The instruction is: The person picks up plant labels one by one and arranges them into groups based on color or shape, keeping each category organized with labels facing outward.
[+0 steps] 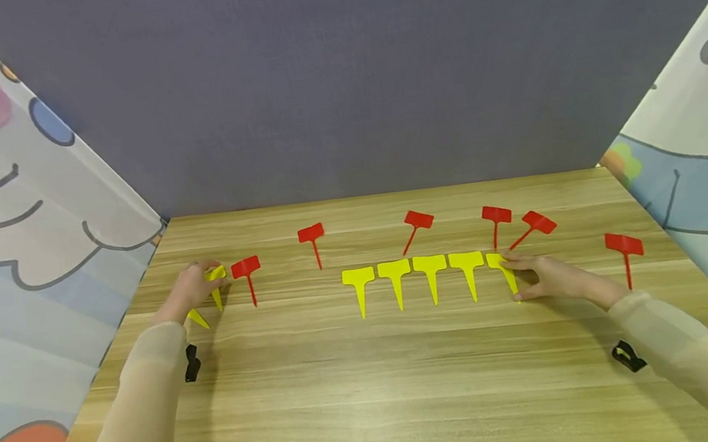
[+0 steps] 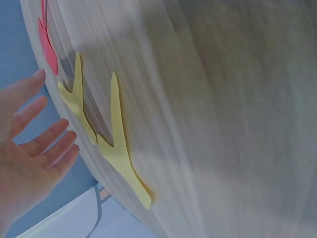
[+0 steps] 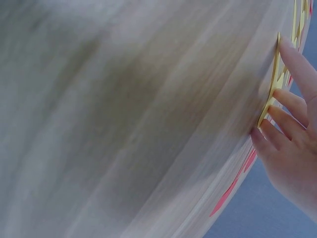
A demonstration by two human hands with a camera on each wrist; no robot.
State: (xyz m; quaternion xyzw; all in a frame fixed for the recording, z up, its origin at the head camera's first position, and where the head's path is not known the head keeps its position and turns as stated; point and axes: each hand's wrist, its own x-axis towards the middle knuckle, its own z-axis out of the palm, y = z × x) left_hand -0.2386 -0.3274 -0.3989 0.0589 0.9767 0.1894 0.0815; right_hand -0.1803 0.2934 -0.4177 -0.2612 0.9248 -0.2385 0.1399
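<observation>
Yellow T-shaped plant labels lie in a row [image 1: 429, 265] mid-table, stems toward me. At the row's right end my right hand [image 1: 550, 278] spans one yellow label [image 1: 496, 260], fingertips at its head and thumb by its pointed tip. In the right wrist view that label [image 3: 274, 79] lies flat under fairly straight fingers. Far left, my left hand [image 1: 188, 289] hovers by two more yellow labels, one upper [image 1: 216, 273] and one lower [image 1: 199, 320] that it partly covers. The left wrist view shows spread, extended fingers [image 2: 52, 139], apart from both labels.
Several red T-shaped labels lie scattered behind and beside the row, among them one near the left hand [image 1: 245, 267] and one at far right [image 1: 624, 244]. Black bands or clips show by each forearm, left [image 1: 192, 364] and right [image 1: 628, 357]. A grey panel [image 1: 372, 101] stands behind the table.
</observation>
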